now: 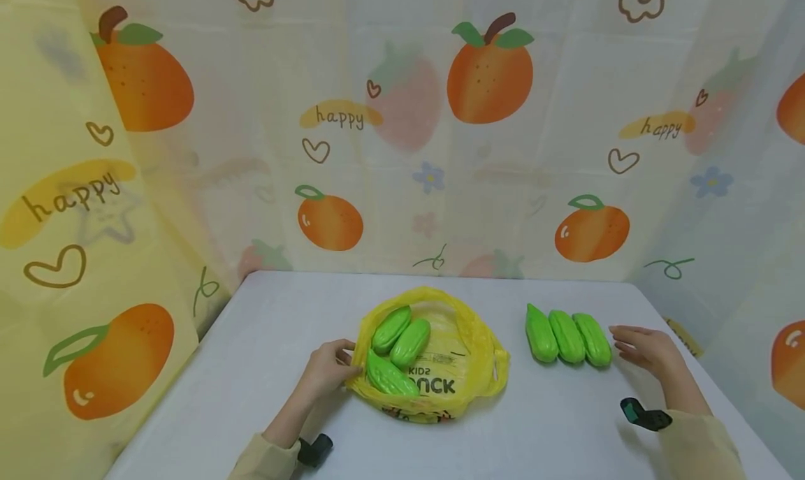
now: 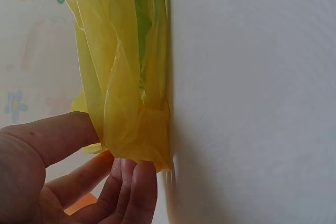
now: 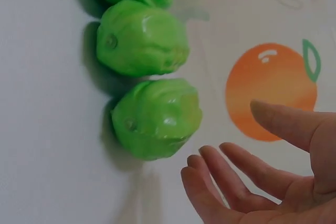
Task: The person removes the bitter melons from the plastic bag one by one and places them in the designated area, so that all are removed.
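Observation:
A yellow plastic bag [image 1: 474, 372] lies with its mouth wide, and three bright green ridged gourds [image 1: 411, 344] rest inside at its left. My left hand [image 1: 330, 368] holds the bag's left rim; in the left wrist view, the thumb and fingers close around the bag's yellow film [image 2: 123, 103]. Three more gourds [image 1: 569, 337] lie side by side on the table at the right. Just right of this row is my right hand [image 1: 650, 354], holding nothing. The right wrist view shows its fingers spread and slightly bent, close beside the nearest gourd [image 3: 157, 119].
All of this is on a white-covered table [image 1: 251, 382]. Behind and at both sides hang curtains [image 1: 402, 179] printed with fruit. A brownish-yellow item [image 1: 683, 335] shows past the table's right edge. Each wrist carries a small black device [image 1: 646, 416].

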`<move>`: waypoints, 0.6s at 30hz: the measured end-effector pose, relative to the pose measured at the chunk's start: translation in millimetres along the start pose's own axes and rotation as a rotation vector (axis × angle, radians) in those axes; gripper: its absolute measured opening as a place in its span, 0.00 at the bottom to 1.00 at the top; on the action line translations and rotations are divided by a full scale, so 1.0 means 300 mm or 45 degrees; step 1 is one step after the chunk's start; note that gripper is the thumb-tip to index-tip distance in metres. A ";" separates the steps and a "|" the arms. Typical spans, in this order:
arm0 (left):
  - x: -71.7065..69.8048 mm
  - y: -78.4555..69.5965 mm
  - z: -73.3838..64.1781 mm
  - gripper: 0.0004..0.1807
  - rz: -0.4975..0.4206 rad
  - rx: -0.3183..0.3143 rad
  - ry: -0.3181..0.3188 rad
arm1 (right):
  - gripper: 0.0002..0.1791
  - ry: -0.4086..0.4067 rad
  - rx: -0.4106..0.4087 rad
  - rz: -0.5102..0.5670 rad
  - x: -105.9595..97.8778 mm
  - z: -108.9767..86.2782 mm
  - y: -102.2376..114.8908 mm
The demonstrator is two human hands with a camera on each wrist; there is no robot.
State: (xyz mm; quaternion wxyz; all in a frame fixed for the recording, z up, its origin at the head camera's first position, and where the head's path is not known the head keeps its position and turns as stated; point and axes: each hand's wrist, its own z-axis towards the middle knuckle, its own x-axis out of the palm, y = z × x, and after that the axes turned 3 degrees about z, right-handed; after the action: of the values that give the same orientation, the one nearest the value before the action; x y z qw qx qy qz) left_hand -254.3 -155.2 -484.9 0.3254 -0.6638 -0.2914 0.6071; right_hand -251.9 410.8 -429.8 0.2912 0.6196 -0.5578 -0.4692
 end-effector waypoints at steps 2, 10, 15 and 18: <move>0.001 0.000 -0.001 0.23 -0.003 0.000 0.000 | 0.44 0.018 -0.046 -0.034 0.006 -0.015 0.007; 0.000 -0.006 -0.003 0.23 0.013 -0.008 -0.007 | 0.45 0.036 -0.237 -0.221 0.061 -0.063 0.028; -0.002 -0.008 -0.003 0.24 0.010 -0.015 0.001 | 0.43 0.039 -0.320 -0.303 0.112 -0.089 0.047; -0.001 -0.006 -0.001 0.24 0.012 -0.014 0.003 | 0.43 0.042 -0.325 -0.345 0.145 -0.099 0.062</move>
State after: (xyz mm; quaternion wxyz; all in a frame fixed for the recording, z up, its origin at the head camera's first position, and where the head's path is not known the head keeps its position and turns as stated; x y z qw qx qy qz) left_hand -253.9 -154.4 -483.0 0.3193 -0.6676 -0.2912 0.6063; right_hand -235.4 360.2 -413.0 0.3105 0.6547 -0.4003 -0.5610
